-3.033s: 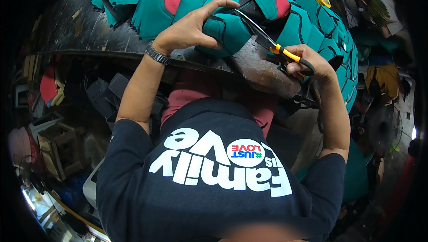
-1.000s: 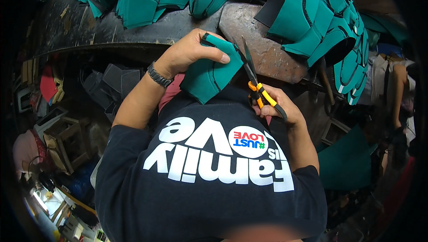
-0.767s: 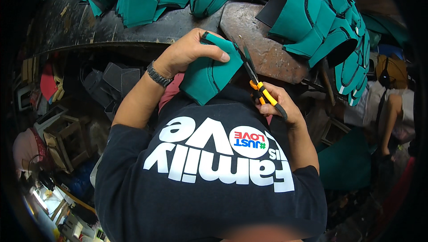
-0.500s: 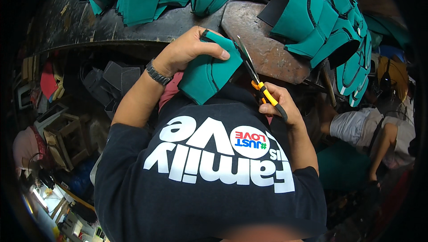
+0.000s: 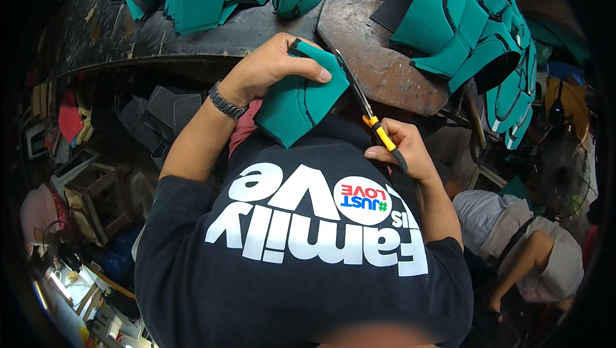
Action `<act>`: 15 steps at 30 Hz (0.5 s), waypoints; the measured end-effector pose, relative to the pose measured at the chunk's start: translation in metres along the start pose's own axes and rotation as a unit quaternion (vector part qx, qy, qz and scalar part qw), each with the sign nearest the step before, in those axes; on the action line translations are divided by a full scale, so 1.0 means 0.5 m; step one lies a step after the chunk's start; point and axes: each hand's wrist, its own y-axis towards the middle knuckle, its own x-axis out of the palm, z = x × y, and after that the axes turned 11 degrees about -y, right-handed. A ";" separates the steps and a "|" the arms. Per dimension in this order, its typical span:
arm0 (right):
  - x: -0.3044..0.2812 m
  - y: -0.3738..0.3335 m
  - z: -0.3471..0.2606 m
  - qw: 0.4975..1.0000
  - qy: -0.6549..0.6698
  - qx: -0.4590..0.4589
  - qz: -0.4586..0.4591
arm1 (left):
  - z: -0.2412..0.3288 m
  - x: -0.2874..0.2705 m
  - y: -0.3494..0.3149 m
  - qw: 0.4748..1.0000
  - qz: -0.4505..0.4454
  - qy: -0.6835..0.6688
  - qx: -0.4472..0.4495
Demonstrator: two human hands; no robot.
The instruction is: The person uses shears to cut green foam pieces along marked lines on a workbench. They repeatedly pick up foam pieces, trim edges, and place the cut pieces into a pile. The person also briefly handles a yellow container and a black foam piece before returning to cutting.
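My left hand (image 5: 282, 66) pinches a green fabric piece (image 5: 301, 104) by its upper part, thumb on the near face. A black seam runs down the piece, and a dark strip shows at its top corner. In my right hand (image 5: 405, 146) is a pair of scissors (image 5: 383, 133) with yellow and black handles. Their blades point up and to the left, and the tips lie at the piece's upper right edge. The blades look nearly closed. Whether any thread or fabric lies between them is too small to tell.
A dark worn table (image 5: 160, 37) runs across the far side, with a brown slab (image 5: 378, 59) at its near edge. Piles of green sewn pieces (image 5: 436, 21) lie on it. A wooden stool (image 5: 96, 197) stands left; another person (image 5: 513, 239) bends over at the right.
The scissors' blades have drawn closer together, and their tips have shifted slightly left at the fabric edge. The person at the right has moved nearer. My left hand keeps its grip.
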 end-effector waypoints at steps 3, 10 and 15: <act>-0.013 0.008 0.007 1.000 -0.015 -0.001 0.005 | 0.008 0.005 -0.004 1.000 0.001 0.026 0.013; -0.016 0.024 -0.014 0.992 0.110 -0.016 0.064 | 0.185 -0.064 -0.065 0.943 0.085 0.210 0.244; 0.011 0.040 -0.023 0.989 0.136 -0.013 0.054 | 0.319 -0.134 -0.053 0.803 0.249 0.440 0.316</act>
